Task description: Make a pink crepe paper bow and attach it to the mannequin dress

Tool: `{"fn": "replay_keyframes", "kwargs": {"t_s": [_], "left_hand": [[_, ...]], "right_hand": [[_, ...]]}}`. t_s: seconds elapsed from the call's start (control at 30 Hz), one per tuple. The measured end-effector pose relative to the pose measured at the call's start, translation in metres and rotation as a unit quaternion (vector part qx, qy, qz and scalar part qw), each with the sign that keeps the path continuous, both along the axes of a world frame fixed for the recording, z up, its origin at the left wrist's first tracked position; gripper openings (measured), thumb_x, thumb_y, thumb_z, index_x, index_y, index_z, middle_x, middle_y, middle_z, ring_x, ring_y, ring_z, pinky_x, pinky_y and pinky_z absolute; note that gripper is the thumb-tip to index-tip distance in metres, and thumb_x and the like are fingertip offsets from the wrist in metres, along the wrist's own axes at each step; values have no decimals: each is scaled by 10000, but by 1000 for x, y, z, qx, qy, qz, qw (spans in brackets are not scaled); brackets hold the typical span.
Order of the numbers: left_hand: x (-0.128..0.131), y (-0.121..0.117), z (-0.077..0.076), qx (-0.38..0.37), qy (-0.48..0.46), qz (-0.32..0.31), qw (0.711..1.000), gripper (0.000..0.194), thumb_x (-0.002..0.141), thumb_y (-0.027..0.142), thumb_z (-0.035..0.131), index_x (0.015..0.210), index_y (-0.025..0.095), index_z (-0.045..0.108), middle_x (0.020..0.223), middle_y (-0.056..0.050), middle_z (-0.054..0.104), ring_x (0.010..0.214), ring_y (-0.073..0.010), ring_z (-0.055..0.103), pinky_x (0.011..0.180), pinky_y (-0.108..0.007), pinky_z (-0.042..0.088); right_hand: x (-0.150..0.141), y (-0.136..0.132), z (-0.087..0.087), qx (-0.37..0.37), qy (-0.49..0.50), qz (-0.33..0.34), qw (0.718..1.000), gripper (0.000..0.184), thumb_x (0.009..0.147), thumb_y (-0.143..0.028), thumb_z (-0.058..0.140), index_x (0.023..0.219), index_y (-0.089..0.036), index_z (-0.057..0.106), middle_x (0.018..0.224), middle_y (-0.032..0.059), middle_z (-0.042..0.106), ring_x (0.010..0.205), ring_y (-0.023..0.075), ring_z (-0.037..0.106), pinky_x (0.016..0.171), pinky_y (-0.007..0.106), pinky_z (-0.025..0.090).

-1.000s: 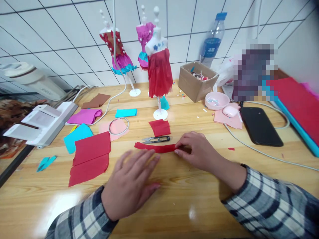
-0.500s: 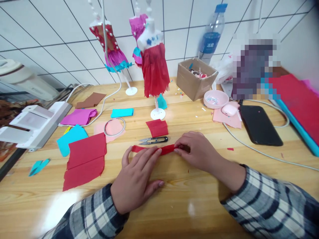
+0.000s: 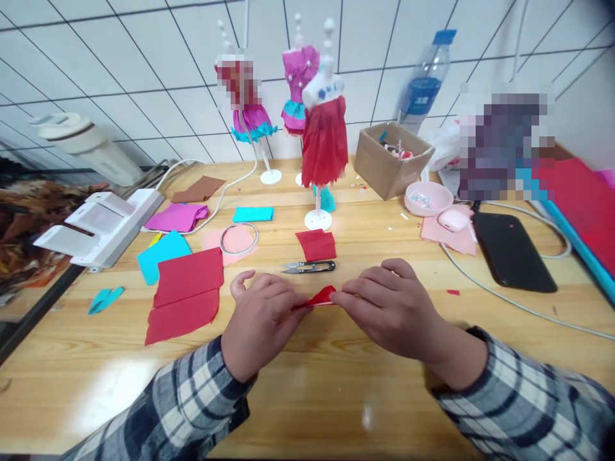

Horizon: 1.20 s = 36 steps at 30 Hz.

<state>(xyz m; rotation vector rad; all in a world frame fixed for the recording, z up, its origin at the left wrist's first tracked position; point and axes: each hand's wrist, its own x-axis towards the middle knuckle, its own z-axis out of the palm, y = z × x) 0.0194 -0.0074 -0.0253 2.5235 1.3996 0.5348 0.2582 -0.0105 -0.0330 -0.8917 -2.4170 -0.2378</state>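
The left hand and right hand both pinch a red strip, which shows between them. Snips lie just beyond it on the counter.

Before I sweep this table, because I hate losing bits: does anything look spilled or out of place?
Tiny scraps lie strewn near the box and bowl, and a red scrap lies alone left of the phone. They look like stray offcuts, well apart from the red sheet.

Left hand: thumb and fingertips pinched, little finger crooked apart. Right hand: fingers bent, tips near the left fingertips.
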Motion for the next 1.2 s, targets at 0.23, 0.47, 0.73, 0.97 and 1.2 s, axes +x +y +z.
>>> {"fn": "replay_keyframes", "kwargs": {"t_s": [0.23, 0.47, 0.73, 0.97, 1.2], "left_hand": [[-2, -4, 2, 8, -28, -29, 999, 134, 859, 240, 604, 891, 304, 717, 726, 38, 683, 822, -183, 584, 949, -480, 180], [2, -4, -1, -78, -35, -37, 996, 117, 847, 288, 615, 848, 288, 732, 761, 23, 666, 812, -168, 565, 972, -479, 177], [5, -4, -2, -105, -13, -33, 994, 194, 873, 368, 577, 824, 282, 745, 735, 11, 667, 805, -172, 556, 985, -489, 159], [3, -1, -4, -135, -4, -22, 991, 257, 881, 390, 567, 729, 243, 712, 668, 35, 636, 757, -150, 564, 972, -470, 167], [6, -2, 0, -190, -24, -3, 981, 278, 906, 358, 504, 746, 247, 702, 696, 28, 645, 798, -164, 574, 971, -473, 207]], "right_hand": [[-1, -4, -6, -286, 200, 41, 936, 684, 814, -249, 682, 1424, -234, 372, 1325, 96, 553, 1074, 215, 547, 887, 388, 450], [-18, -9, -14, -535, 294, 38, 791, 707, 729, -267, 752, 1377, -230, 472, 1097, 71, 677, 826, 166, 637, 733, 328, 538], [-22, -4, -7, -551, 337, -65, 761, 141, 742, -241, 698, 877, -204, 717, 829, 18, 719, 725, 139, 637, 615, 252, 482], [-17, 2, -7, -540, 372, -115, 746, 103, 732, -251, 668, 816, -193, 683, 751, 15, 705, 697, 149, 631, 630, 276, 488], [-19, 1, -7, -544, 380, -130, 737, 86, 727, -260, 665, 769, -191, 693, 712, 15, 705, 652, 147, 625, 618, 276, 487]]}}
